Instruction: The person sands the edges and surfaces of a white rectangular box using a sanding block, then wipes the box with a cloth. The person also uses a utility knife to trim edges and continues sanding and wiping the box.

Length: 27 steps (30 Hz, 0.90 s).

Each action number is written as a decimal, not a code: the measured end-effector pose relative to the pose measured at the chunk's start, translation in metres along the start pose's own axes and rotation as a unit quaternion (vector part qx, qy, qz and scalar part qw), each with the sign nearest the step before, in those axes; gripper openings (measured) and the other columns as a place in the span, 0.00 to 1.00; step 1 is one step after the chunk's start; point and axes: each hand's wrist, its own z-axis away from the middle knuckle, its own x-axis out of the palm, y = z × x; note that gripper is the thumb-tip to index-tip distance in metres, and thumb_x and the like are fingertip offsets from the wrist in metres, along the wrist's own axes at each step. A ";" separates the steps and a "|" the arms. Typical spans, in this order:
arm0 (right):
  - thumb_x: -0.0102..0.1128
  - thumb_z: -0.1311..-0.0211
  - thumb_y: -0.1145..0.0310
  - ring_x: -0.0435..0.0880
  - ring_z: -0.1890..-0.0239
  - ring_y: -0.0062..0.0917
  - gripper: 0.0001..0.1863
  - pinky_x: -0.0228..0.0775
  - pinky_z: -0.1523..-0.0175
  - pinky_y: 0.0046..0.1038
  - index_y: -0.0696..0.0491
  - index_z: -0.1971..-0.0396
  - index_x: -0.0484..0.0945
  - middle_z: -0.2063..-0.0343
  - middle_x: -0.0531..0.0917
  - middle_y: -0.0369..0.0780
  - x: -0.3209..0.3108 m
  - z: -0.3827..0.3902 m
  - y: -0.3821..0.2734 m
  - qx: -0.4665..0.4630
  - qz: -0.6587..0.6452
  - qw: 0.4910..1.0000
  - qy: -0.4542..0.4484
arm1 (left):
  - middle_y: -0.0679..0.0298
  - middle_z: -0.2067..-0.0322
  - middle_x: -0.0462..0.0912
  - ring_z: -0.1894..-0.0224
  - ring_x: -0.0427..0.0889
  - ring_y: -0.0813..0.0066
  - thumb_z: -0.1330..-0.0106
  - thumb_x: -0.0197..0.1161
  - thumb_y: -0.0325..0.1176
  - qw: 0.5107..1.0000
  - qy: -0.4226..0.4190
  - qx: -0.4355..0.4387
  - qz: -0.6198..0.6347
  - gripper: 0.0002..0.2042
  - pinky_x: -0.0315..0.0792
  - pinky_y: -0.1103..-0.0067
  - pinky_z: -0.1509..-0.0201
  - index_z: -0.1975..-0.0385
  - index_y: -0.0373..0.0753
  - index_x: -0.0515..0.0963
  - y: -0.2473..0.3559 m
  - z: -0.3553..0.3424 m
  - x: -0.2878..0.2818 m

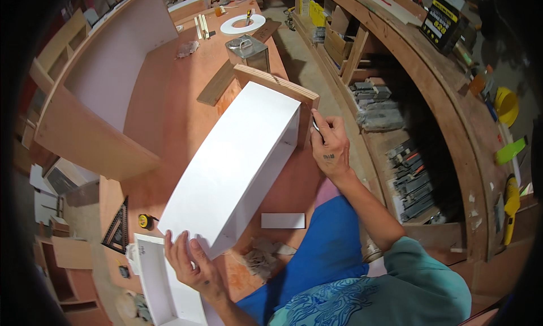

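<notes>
Head view: long white box (235, 167) lying on the table (169, 99), far end capped by a plywood panel (277, 84). Left hand (189, 264) at the near end, fingers spread flat against it; right hand (330, 145) beside the far corner, fingers pinched on a thin pencil-like tool (315, 125). Probably rigid, moderately heavy, smooth-faced; best gripped at both ends.
</notes>
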 end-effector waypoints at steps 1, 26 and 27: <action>0.65 0.42 0.79 0.81 0.65 0.35 0.24 0.74 0.61 0.32 0.57 0.43 0.80 0.63 0.77 0.45 0.004 -0.002 0.002 -0.007 -0.006 1.000 -0.002 | 0.51 0.48 0.82 0.35 0.74 0.49 0.27 0.58 0.27 1.000 -0.001 0.004 -0.018 0.10 0.70 0.63 0.35 0.52 0.28 0.80 -0.009 0.004 -0.001; 0.66 0.43 0.83 0.82 0.67 0.38 0.14 0.76 0.61 0.32 0.60 0.56 0.82 0.61 0.81 0.48 -0.005 0.044 -0.048 -0.108 -0.112 0.986 -0.067 | 0.58 0.39 0.78 0.29 0.68 0.51 0.38 0.70 0.30 0.994 -0.054 0.069 0.063 0.20 0.47 0.51 0.21 0.44 0.40 0.81 -0.055 0.030 0.013; 0.65 0.43 0.83 0.82 0.68 0.37 0.14 0.76 0.61 0.32 0.60 0.56 0.82 0.61 0.81 0.48 -0.009 0.044 -0.050 -0.116 -0.119 0.983 -0.082 | 0.58 0.39 0.78 0.29 0.68 0.51 0.38 0.70 0.30 0.994 -0.055 0.069 0.060 0.20 0.47 0.51 0.21 0.44 0.40 0.81 -0.054 0.030 0.012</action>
